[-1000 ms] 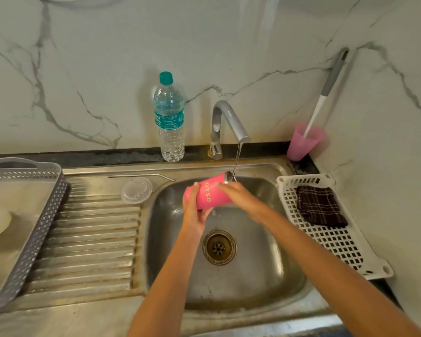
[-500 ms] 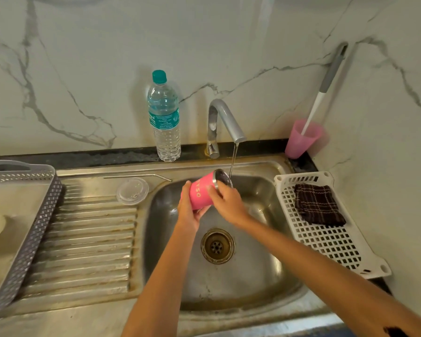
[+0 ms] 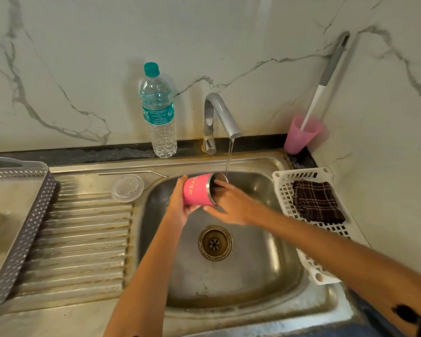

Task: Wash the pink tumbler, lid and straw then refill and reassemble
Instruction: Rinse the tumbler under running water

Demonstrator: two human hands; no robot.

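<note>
The pink tumbler [image 3: 197, 189] was held on its side above the back of the sink basin [image 3: 241, 283], its steel mouth turned towards the right side of the basin. The left hand [image 3: 179, 203] gripped it from the base end, fingers curled round the pink wall. The right hand [image 3: 231, 205] had its fingers [image 3: 219, 184] pushed into the open mouth and the thumb under the rim outside, so the rim sat pinched between them.

From the tap [image 3: 219, 113] at the back edge of the basin a thin stream of water [image 3: 229, 156] fell onto the tumbler's rim. The drain [image 3: 214, 243] lay in the middle of the basin, below both hands.

On the draining board [image 3: 78, 239] left of the basin lay the clear lid [image 3: 127, 188], flat and near the basin's back left corner, with the bent metal straw [image 3: 131, 172] just behind it. Further left of the basin stood a grey basket [image 3: 22, 229].

Behind the basin, left of the tap, a water bottle [image 3: 159, 113] with a teal cap stood upright by the wall. Past the basin's back right corner, a pink plastic cup [image 3: 299, 135] held a long-handled brush [image 3: 326, 79] that leaned on the wall. Along the basin's right side sat a white basket [image 3: 309, 263] with a dark checked cloth [image 3: 316, 201] folded in it.
</note>
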